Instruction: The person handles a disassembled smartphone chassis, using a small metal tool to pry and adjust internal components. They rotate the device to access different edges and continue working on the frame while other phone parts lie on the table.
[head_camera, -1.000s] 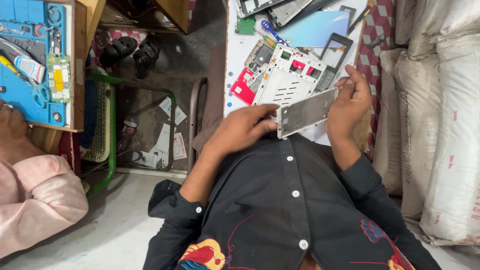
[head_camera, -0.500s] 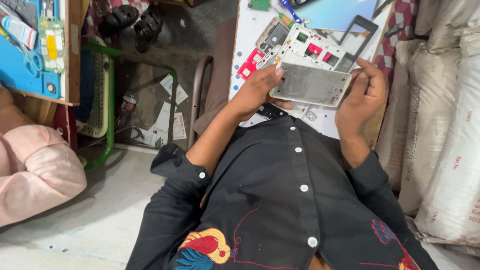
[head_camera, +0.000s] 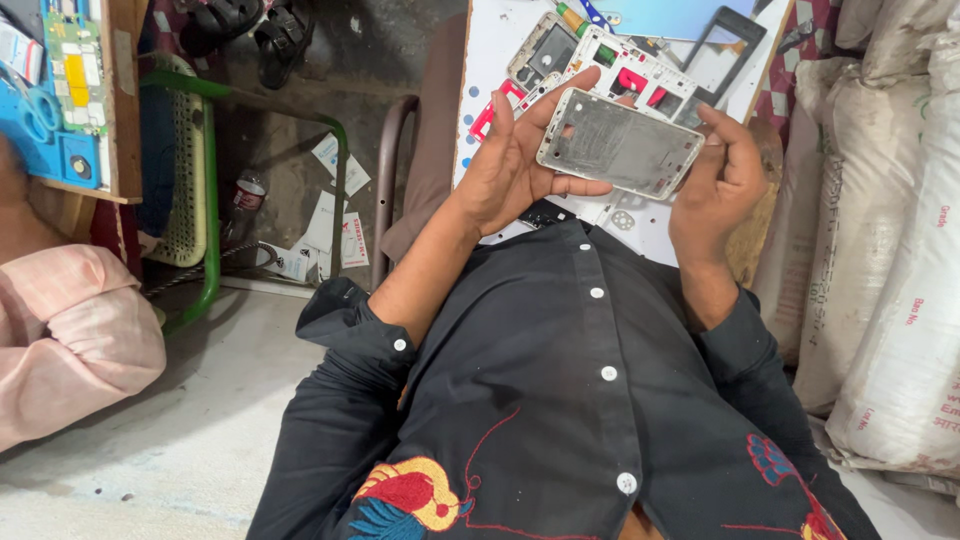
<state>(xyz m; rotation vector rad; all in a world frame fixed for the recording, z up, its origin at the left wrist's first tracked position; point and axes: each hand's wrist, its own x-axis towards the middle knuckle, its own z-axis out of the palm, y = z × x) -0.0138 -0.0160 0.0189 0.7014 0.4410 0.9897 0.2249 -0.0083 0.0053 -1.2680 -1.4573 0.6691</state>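
- The left hand (head_camera: 515, 165) cradles a silver-grey phone frame (head_camera: 620, 143), palm behind its left end, thumb under the near edge and fingers (head_camera: 560, 95) up along the far side; its hold is closed on the frame.
- The right hand (head_camera: 715, 180) meets the frame's right end at about 3 o'clock, fingers curled over that edge and pinching it, so both hands carry the part.
- The frame is held in the air, tilted slightly, just above the white work board (head_camera: 490, 60), with its flat inner face turned toward the camera.
- Judging by how things lie, the phone is already in pieces: at 12 o'clock from the frame an opened phone body (head_camera: 640, 75) with red and green parts lies on the board, with a black bezel (head_camera: 725, 45) at about 1 o'clock.
- The frame looks stripped bare, and nothing shows it being fitted back, so any reassembly looks not yet begun.
- At 9 o'clock, well apart, another person's pink sleeve (head_camera: 70, 330) rests below a blue mat (head_camera: 35, 150) with a circuit board (head_camera: 75, 55).
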